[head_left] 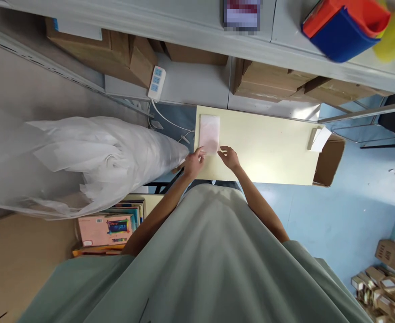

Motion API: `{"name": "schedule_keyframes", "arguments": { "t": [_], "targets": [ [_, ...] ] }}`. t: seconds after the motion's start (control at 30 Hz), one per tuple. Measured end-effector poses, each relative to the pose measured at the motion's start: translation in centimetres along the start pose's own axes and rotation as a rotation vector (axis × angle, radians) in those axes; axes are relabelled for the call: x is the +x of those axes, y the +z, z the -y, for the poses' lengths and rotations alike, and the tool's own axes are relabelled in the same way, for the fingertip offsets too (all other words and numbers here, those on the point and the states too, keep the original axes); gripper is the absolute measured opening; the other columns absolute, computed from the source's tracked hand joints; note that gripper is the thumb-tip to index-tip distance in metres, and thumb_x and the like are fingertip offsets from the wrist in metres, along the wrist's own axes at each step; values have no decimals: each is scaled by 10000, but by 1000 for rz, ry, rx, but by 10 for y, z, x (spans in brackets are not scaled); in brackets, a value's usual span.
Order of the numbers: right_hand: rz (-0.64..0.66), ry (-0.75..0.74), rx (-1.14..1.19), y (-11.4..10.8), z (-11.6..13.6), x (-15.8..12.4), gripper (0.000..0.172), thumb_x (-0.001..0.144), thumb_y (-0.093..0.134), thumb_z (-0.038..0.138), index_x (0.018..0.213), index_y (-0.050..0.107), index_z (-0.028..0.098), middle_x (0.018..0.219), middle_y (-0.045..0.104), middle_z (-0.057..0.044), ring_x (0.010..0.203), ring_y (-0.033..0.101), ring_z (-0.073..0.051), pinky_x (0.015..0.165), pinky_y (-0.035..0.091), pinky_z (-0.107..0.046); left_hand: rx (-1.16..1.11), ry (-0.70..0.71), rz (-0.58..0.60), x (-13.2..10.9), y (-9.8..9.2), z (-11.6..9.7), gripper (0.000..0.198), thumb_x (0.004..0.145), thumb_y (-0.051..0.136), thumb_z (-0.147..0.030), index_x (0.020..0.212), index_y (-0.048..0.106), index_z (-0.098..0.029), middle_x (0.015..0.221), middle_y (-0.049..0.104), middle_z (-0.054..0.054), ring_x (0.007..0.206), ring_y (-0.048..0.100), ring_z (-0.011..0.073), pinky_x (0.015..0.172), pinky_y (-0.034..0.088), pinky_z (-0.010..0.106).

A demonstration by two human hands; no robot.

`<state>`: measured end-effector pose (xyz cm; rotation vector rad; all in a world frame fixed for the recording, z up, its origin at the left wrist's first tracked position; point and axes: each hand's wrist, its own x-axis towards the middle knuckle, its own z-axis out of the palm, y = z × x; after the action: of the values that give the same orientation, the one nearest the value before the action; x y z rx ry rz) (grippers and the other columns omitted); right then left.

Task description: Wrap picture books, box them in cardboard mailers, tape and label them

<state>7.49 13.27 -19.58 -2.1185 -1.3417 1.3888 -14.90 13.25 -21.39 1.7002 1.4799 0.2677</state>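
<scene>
A pale pink flat packet in a clear wrapper (210,133) lies on the left part of a cream table (271,148). My left hand (194,162) pinches its near left corner with closed fingers. My right hand (229,157) touches its near right corner, fingers curled on the edge. Both arms reach out over my green shirt.
A big white plastic bag (83,161) bulges at the left. Colourful boxes (106,229) are stacked below it. An open cardboard box (328,161) hangs at the table's right end. A power strip (157,83) and cardboard boxes (110,49) line the shelf behind. Small boxes (385,278) lie on the blue floor.
</scene>
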Motion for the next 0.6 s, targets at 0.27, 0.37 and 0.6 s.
{"name": "schedule_keyframes", "arguments": {
  "t": [0.27,0.37,0.6],
  "targets": [
    [117,-102,135,-50,-11,-50,306,1020,748,511,1195,799,265,1281,860,-110,1138,847,-298,1029,696,-473,-247,-123,-197,-61,2,-36,494,983,660,-95,1457,703,-230,1172,896,42,1072,862,226,1072,691,408],
    [182,-156,149,-64,-10,-61,350,1002,752,560,1200,798,274,1266,863,-106,1140,841,-302,1039,690,-488,-284,-163,-288,-79,6,-57,459,954,679,-78,1386,736,-223,1128,896,37,1048,862,225,1044,698,400],
    [342,-305,114,-84,-11,-79,376,1000,749,594,1198,806,280,1249,864,-97,1157,836,-289,1052,683,-471,-381,-254,-544,-133,30,-103,379,977,762,-192,1354,756,-230,1067,886,37,1004,858,229,1007,704,408]
  ]
}}
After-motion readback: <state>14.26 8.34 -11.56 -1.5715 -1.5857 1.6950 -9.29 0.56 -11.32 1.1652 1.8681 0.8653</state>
